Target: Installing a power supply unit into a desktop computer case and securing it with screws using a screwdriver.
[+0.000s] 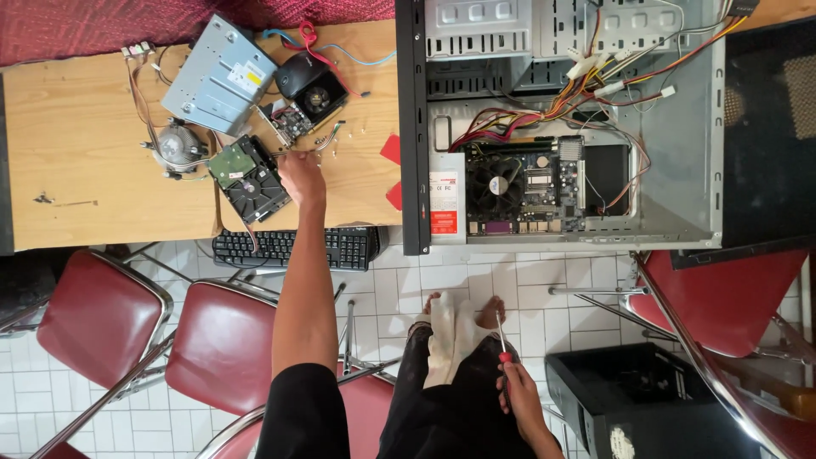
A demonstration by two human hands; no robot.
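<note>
left hand (301,177): stretched out over the wooden table (85,144), fingers curled together right by the hard drive (249,178) and a small circuit card (291,121); can't tell if it's actually pinching anything
right hand (520,395): down by the lap, fingers wrapped round a red-handled screwdriver (503,342), tip pointing up
open PC case (561,119): lying on its side, motherboard showing
keyboard (293,246): at the table's near edge

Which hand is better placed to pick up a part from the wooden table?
Probably the left hand: it is stretched over the wooden table beside the hard drive. The right hand holds a screwdriver near the lap.
</note>
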